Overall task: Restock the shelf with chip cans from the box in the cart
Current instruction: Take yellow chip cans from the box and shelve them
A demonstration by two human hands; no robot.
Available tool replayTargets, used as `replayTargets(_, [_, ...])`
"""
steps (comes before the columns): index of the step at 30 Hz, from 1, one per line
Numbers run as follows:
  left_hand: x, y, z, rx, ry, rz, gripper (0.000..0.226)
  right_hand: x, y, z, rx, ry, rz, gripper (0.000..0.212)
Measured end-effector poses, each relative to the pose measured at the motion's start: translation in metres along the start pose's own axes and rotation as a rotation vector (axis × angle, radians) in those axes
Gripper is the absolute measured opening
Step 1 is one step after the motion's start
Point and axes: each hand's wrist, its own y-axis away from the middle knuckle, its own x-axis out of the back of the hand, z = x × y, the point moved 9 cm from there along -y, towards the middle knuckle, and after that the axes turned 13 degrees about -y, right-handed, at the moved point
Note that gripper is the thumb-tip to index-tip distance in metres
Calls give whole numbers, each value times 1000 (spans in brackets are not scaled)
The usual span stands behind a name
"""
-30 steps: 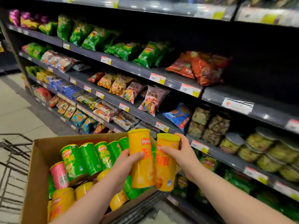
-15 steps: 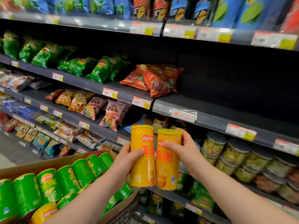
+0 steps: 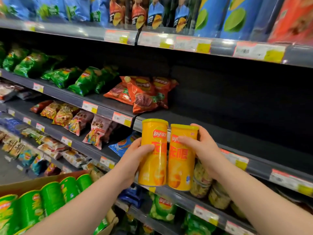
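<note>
Gripping one upright yellow chip can each, left hand (image 3: 135, 160) holds left can (image 3: 152, 153), right hand (image 3: 201, 150) holds right can (image 3: 182, 158), side by side before the dark shelf (image 3: 220, 131). Cardboard box (image 3: 33, 184) lower left holds green cans (image 3: 50, 197) lying down.

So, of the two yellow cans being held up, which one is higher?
The left yellow can, gripped by the left hand: its lid and base both sit above those of the right yellow can in the right hand.
</note>
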Motion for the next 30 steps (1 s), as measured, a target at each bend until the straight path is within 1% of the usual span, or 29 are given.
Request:
replayTargets(2, [-2, -9, 10, -18, -19, -18, 45, 2, -9, -8, 24, -17, 6, 68])
replayTargets(4, [1, -20, 21, -46, -41, -20, 49, 3, -20, -15, 35, -7, 14, 70])
replayTargets(7, [6, -39, 37, -72, -64, -41, 44, 4, -36, -27, 65, 21, 34, 72])
replayTargets(9, [10, -53, 44, -81, -55, -63, 34, 6, -47, -33, 85, 25, 62, 72])
replayTargets(11, [15, -68, 50, -74, -31, -77, 18, 9, -57, -40, 108, 28, 98, 74])
replayTargets(13, [19, -84, 58, -73, -14, -88, 13, 9, -70, -50, 130, 53, 129, 84])
replayTargets(15, [26, -100, 67, -86, -8, -92, 15, 8, -86, -61, 150, 73, 170, 96])
replayTargets(16, [30, -109, 70, -92, -3, -92, 16, 7, -93, -65, 163, 71, 188, 96])
replayTargets(18, [39, -125, 75, -106, 2, -91, 17, 7, -108, -68, 188, 47, 230, 86])
replayTargets(20, [48, -140, 78, -121, -11, -103, 22, 8, -119, -68, 208, 32, 282, 79])
replayTargets(22, [53, -152, 79, -121, -19, -134, 28, 10, -128, -66, 214, 21, 344, 79])
replayTargets(27, [52, -175, 84, -122, -7, -189, 29, 19, -151, -61, 210, 24, 446, 84])
replayTargets(30, [47, -184, 87, -130, -3, -216, 21, 27, -166, -60, 203, 92, 487, 82])
